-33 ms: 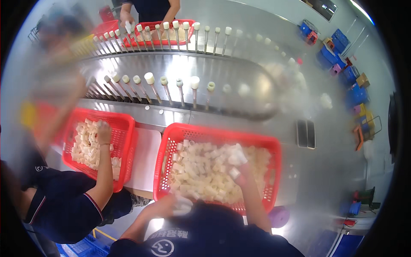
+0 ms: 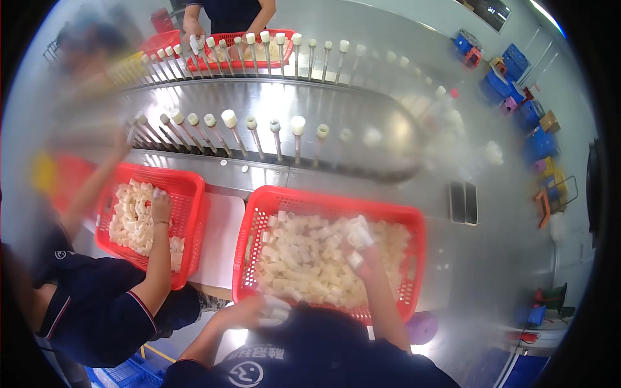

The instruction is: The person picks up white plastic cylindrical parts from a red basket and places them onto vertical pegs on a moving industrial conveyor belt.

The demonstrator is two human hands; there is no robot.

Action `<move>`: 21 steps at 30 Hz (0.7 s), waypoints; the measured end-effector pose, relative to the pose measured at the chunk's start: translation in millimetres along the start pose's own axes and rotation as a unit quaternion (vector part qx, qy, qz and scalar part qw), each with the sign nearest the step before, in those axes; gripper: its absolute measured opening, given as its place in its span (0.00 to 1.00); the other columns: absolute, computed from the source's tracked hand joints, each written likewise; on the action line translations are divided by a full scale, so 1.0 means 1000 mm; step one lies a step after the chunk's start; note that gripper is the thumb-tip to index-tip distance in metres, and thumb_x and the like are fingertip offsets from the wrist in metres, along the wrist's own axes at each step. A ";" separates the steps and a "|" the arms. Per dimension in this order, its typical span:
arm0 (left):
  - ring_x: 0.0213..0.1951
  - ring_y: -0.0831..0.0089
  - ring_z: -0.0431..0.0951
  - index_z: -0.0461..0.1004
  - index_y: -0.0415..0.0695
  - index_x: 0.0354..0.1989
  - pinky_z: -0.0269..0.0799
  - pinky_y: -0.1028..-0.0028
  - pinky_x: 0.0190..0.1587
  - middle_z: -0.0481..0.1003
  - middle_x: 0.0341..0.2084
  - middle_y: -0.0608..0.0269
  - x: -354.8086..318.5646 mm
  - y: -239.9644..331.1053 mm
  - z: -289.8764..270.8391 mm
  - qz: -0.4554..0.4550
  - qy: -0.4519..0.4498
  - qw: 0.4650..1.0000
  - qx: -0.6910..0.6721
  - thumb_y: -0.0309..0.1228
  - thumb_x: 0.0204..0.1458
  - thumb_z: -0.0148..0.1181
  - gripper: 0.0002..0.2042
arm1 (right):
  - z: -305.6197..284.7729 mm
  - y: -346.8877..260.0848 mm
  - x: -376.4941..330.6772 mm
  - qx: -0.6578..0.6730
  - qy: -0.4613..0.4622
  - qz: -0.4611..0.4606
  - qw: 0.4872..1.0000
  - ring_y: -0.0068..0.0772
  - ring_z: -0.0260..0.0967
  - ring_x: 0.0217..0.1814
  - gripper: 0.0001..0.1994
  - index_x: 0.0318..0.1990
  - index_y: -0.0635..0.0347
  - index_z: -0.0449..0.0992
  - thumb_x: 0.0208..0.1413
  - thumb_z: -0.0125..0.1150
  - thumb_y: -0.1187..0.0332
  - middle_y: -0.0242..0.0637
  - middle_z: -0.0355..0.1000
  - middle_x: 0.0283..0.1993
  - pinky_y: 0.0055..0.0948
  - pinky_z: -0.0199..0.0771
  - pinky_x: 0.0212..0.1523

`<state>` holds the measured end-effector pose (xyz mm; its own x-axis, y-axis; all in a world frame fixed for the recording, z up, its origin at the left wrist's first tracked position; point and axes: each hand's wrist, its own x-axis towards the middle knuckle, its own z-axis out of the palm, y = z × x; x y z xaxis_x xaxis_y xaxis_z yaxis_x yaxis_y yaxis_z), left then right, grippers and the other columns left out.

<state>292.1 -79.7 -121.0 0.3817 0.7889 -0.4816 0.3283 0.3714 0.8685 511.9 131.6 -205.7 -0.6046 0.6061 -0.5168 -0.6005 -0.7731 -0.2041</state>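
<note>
Dark navy short-sleeved shirt with white emblem, white finger coverings.

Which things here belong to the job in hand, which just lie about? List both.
In use:
red plastic basket
small white plastic caps
left hand
right hand
metal pegs

Lying about:
blue crates
purple round stool

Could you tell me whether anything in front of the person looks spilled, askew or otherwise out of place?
Nothing clearly stands out. The small white tubes all lie inside the red basket, none visibly over its rim. The right hand is in the pile with white caps on its fingertips; the left hand holds a few pieces at the near edge.
</note>
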 end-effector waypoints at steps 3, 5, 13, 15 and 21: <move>0.45 0.73 0.69 0.66 0.40 0.49 0.68 0.74 0.45 0.70 0.41 0.61 -0.007 -0.008 -0.002 -0.021 -0.004 0.995 -0.097 0.28 0.46 0.60 0.20 | 0.000 -0.002 0.008 -0.010 -0.080 -0.016 0.997 0.31 0.68 0.39 0.17 0.52 0.39 0.63 0.54 0.51 0.62 0.27 0.66 0.46 0.23 0.67 0.23; 0.42 0.76 0.70 0.67 0.40 0.46 0.69 0.77 0.42 0.71 0.37 0.63 -0.002 -0.003 -0.013 0.012 0.121 0.993 0.002 0.29 0.46 0.61 0.18 | 0.012 -0.003 0.010 -0.002 -0.094 -0.015 0.996 0.32 0.68 0.40 0.17 0.52 0.39 0.63 0.54 0.51 0.63 0.27 0.66 0.48 0.24 0.67 0.22; 0.31 0.55 0.75 0.75 0.43 0.34 0.71 0.66 0.35 0.75 0.26 0.52 0.106 0.134 -0.177 0.056 0.528 0.711 0.461 0.36 0.44 0.56 0.12 | 0.149 -0.046 0.042 -0.354 -0.137 -0.164 0.910 0.31 0.71 0.29 0.15 0.49 0.52 0.64 0.53 0.50 0.70 0.38 0.68 0.41 0.23 0.67 0.12; 0.32 0.56 0.76 0.76 0.43 0.32 0.71 0.65 0.35 0.75 0.27 0.52 0.140 0.171 -0.194 -0.006 0.468 0.737 0.487 0.38 0.41 0.58 0.13 | 0.180 -0.061 0.044 -0.529 -0.091 -0.252 0.805 0.31 0.71 0.23 0.13 0.45 0.60 0.67 0.50 0.50 0.75 0.42 0.69 0.36 0.24 0.67 0.10; 0.32 0.53 0.76 0.77 0.43 0.26 0.72 0.63 0.33 0.75 0.26 0.51 0.204 0.197 -0.181 -0.081 0.439 0.748 0.492 0.35 0.38 0.58 0.09 | 0.204 -0.095 0.063 -0.850 -0.020 -0.330 0.410 0.49 0.70 0.30 0.11 0.39 0.64 0.71 0.46 0.52 0.73 0.53 0.71 0.31 0.39 0.70 0.32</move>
<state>278.6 242.8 -27.2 -0.3045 0.9502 0.0663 0.9500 0.2979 0.0934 423.9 281.4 -49.5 -0.6321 0.7647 0.1250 0.5717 0.5692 -0.5909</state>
